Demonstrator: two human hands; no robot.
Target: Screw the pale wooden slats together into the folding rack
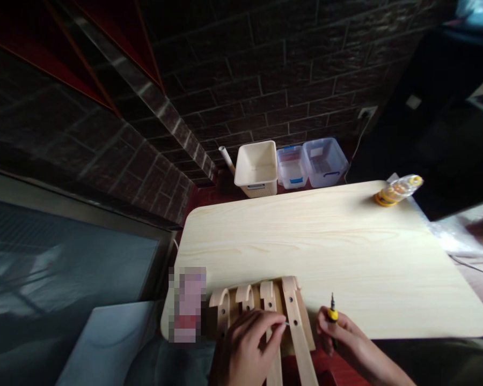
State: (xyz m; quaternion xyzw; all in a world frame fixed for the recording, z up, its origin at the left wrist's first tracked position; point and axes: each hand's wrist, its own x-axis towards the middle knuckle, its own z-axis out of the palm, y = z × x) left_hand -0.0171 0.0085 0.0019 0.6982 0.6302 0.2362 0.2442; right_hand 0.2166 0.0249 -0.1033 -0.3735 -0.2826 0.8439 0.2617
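**Pale wood, and a pin just beside a hole**

Pinched in the left grip (246,343), between thumb and forefinger: a thin pin (287,323), too small to identify. Placed just left of a dark hole (295,323) in the rightmost slat (298,338); touching the wood or barely apart, cannot tell. Judged the key relation: pin lying roughly sideways, across the slat's long axis, with the hole immediately right of the fingertips. Nearer to that hole: the left grip, laid over the other slats (267,291). Curled at their far ends, set side by side over a wooden panel (306,329), long axes running back toward the body and past the near edge of the surface (326,246). Farther right, apart from the wood: the right grip (344,331), wrapped around a screwdriver (333,314) with a yellow collar, bit pointing up and away rather than at the hole.

Containers, beyond the far edge, from the left: a cream basket (256,166), inner walls and bottom in sight; just beside, a small box (292,167), clear with blue clips, contents not made out; next along, a larger box (325,163) with a purple handle, a pale patch showing inside. At the surface's far right corner: a yellow bottle (400,188), seemingly wrapped in clear plastic, contents too unclear to tell.
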